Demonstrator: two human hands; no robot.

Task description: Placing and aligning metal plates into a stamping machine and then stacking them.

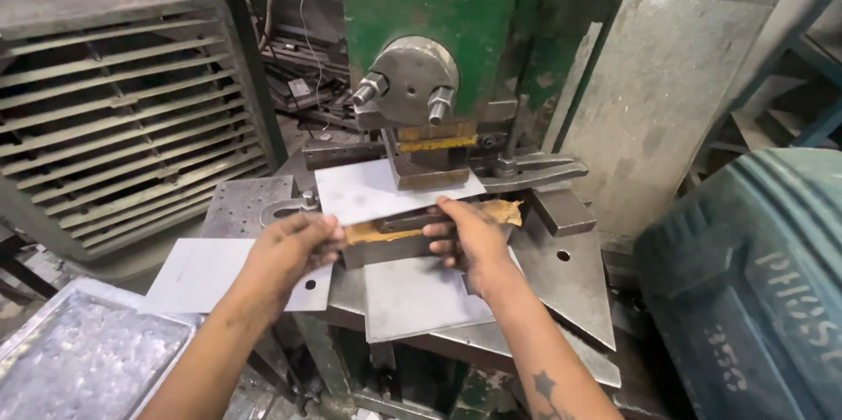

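A thin grey metal sheet [368,192] lies on the die of a green press machine [456,17], under its ram block [430,157]. My left hand [294,249] pinches the sheet's near left edge. My right hand [465,240] grips its near right edge, fingers on the die block [390,240]. A second flat sheet [197,275], with a small punched hole, rests on the press table beside my left wrist. Another sheet [421,297] lies on the table below my right hand.
A louvred grey air cooler [114,113] stands at the left. A shiny metal tray [79,359] sits at lower left. A dark teal drum [754,280] is at the right. The steel press table [570,280] has a pointed plate with holes.
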